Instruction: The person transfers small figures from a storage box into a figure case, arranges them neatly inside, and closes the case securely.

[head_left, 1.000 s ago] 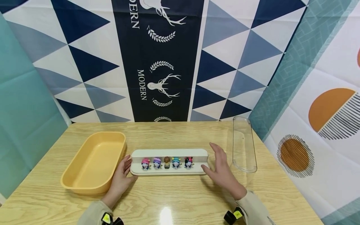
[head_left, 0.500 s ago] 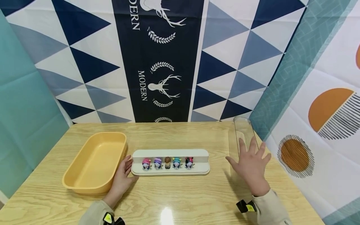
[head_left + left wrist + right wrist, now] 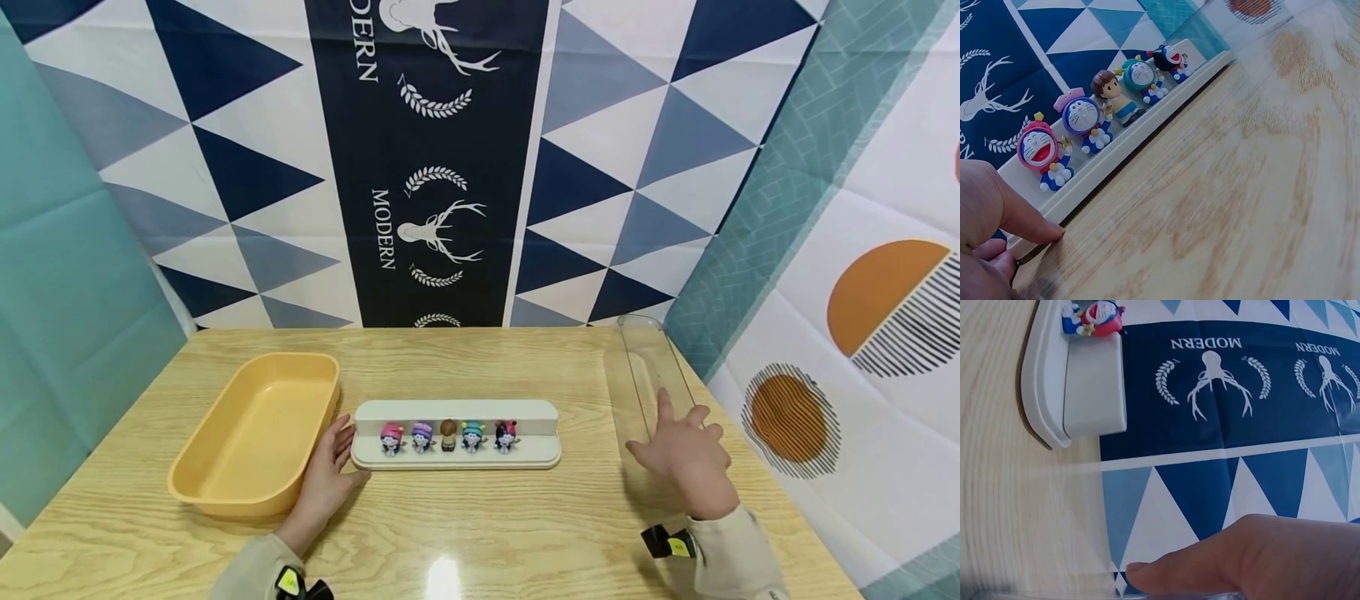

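My left hand (image 3: 324,467) holds the left end of a white stepped display stand (image 3: 457,409), the thumb at its front edge and the fingers round the end. Several small figurines stand in a row on it: a pink-hatted one (image 3: 1038,150), a purple-hatted one (image 3: 1080,115), a brown-haired boy (image 3: 1113,94), a teal-hatted one (image 3: 1140,74) and a black-and-red-hatted one (image 3: 1169,58). On the right, my right hand (image 3: 688,460) grips a long clear plastic cover (image 3: 651,360) near its front end, thumb on the left side and fingers on the right. Its near end is partly hidden by the hand.
A yellow plastic basin (image 3: 258,425) stands just left of my left hand. The wooden table (image 3: 465,533) ends at a patterned cloth backdrop (image 3: 442,167) behind, with further cloths at both sides.
My right hand has left the stand's right end, moved right with spread fingers, and closed on the clear cover. My left hand stays at the stand.
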A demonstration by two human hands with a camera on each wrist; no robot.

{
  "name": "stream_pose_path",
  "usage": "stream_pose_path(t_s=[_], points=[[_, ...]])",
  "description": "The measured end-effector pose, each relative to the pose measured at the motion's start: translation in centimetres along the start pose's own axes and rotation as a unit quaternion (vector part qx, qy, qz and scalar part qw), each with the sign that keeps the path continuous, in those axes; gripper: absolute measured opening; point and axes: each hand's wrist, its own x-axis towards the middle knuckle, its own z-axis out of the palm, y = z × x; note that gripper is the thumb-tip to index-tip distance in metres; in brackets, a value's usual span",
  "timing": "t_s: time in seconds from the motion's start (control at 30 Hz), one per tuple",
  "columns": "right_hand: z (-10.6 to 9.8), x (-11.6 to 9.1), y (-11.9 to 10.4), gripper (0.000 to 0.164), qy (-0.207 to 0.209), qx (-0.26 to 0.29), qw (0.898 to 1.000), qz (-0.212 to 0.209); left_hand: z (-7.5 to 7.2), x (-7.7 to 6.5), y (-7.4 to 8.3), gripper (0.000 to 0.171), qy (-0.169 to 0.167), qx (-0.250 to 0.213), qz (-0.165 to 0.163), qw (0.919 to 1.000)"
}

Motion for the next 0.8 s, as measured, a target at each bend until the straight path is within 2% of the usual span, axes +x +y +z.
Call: stream_pose_path(t_s=[0.2, 0.27, 0.37, 0.5, 0.7, 0.8], points=[[-0.5, -0.1, 0.7, 0.098, -0.016, 0.011, 1.000, -0.003, -0.1, 0.1, 0.0, 0.090, -0.004, -0.007, -0.015, 0.9999], [-0.8, -0.2, 1.1, 0.097, -0.009, 0.016, 1.000, -0.009, -0.1, -0.1, 0.1, 0.091, -0.004, -0.006, -0.016, 0.9999], [-1.2, -0.3, 1.7, 0.093, 0.015, 0.026, 0.999, -0.022, -0.2, -0.4, 0.1, 0.091, -0.003, -0.003, -0.016, 0.9999], [-1.5, 0.0, 3.1, 0.090, 0.057, 0.050, 0.995, -0.061, -0.2, -0.7, 0.1, 0.092, -0.004, -0.002, -0.018, 0.9998], [-2.4, 0.6, 4.4, 0.095, 0.094, 0.090, 0.987, -0.090, -0.1, -0.4, -0.2, 0.092, -0.006, -0.005, -0.014, 0.9999], [-3.2, 0.5, 4.4, 0.096, 0.132, 0.091, 0.981, -0.110, -0.1, -0.1, -0.1, 0.093, -0.006, -0.005, -0.007, 0.9999]])
